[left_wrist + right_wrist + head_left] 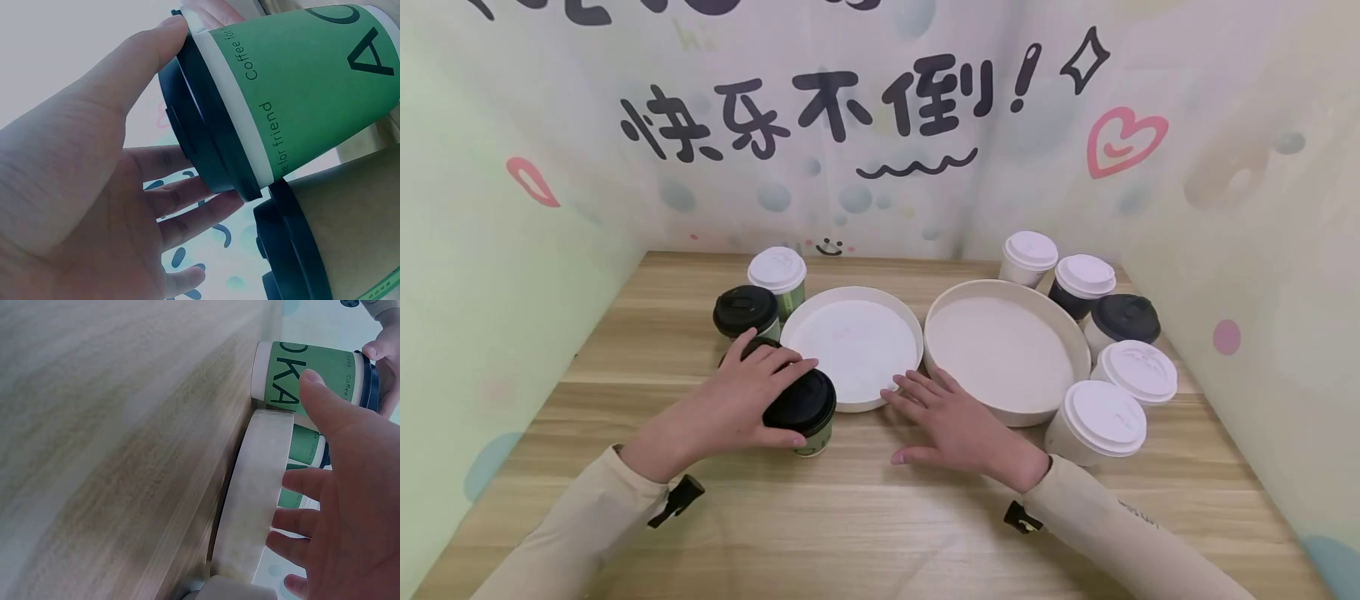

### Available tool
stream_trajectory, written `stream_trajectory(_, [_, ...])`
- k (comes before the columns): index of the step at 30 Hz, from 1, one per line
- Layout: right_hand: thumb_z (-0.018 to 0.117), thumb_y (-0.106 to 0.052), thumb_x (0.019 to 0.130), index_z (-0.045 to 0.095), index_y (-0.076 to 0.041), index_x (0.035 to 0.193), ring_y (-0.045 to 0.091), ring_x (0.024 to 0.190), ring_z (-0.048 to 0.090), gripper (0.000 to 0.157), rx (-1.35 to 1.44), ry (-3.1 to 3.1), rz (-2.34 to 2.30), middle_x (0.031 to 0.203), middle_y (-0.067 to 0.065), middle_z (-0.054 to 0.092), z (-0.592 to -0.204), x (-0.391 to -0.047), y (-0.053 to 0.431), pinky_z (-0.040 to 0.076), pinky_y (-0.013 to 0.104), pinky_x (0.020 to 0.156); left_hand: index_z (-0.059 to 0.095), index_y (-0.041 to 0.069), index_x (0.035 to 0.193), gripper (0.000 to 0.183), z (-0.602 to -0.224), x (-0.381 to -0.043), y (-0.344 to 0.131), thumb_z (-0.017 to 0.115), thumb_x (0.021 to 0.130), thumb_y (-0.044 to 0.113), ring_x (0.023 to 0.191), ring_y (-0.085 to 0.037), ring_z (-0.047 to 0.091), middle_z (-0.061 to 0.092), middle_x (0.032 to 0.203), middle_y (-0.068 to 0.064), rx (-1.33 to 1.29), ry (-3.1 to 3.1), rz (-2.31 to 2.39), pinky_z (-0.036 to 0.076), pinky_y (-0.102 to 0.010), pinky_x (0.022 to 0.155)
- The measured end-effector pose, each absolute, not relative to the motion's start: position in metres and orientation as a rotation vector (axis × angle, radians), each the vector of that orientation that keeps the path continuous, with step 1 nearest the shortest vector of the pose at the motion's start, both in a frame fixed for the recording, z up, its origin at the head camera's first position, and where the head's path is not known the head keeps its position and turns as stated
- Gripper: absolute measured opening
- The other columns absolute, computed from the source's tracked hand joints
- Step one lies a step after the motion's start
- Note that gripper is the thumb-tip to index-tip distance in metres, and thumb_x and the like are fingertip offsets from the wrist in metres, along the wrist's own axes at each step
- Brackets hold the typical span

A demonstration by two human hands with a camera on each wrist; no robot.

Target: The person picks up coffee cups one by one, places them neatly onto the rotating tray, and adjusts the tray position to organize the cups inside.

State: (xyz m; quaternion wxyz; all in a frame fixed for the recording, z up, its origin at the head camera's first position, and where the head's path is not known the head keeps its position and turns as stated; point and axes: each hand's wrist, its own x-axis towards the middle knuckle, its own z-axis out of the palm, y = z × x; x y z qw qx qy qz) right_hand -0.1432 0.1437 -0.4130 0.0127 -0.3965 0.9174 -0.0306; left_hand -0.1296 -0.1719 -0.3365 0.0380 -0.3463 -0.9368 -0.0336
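My left hand (pixel 732 410) holds a paper coffee cup (pixel 815 438) by its black lid, thumb on one side and fingertips on the other. The left wrist view shows the cup's green sleeve (pixel 312 81) with dark lettering. Beside it, a second black-lidded cup (pixel 356 219) is partly out of that view. The cup stands near the front left rim of a round white tray (pixel 853 354). Over that tray's front right edge, my right hand (pixel 958 425) spreads its fingers, holding nothing; whether they touch the rim, I cannot tell.
A larger beige round tray (pixel 1007 350) sits to the right, close against the white one. Several lidded cups, such as a white-lidded one (pixel 1097 421), line its right side. At the left stand a white-lidded cup (pixel 777 275) and a black-lidded cup (pixel 746 310). Printed cloth walls enclose the wooden table (pixel 842 525).
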Motion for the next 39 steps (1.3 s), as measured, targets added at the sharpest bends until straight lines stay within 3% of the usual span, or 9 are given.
stream_trajectory(21, [0.051, -0.071, 0.087, 0.03, -0.02, 0.157, 0.031, 0.152, 0.028, 0.089, -1.244, 2.846, -0.091, 0.162, 0.01, 0.033, -0.415, -0.143, 0.146, 0.022, 0.057, 0.123, 0.056, 0.008, 0.138, 0.082, -0.332, -0.131, -0.165, 0.076, 0.076, 0.058, 0.113, -0.027, 0.059, 0.062, 0.126, -0.008, -1.104, -2.797, -0.079, 0.03, -0.06, 0.115])
stream_trajectory(39, [0.054, -0.07, 0.087, 0.029, -0.02, 0.157, 0.031, 0.152, 0.029, 0.089, -1.263, 2.855, -0.103, 0.162, 0.01, 0.033, -0.419, -0.143, 0.147, 0.023, 0.057, 0.123, 0.056, 0.008, 0.138, 0.083, -0.306, -0.13, -0.156, 0.076, 0.076, 0.059, 0.117, -0.029, 0.06, 0.062, 0.128, -0.01, -1.134, -2.754, -0.036, 0.029, -0.062, 0.116])
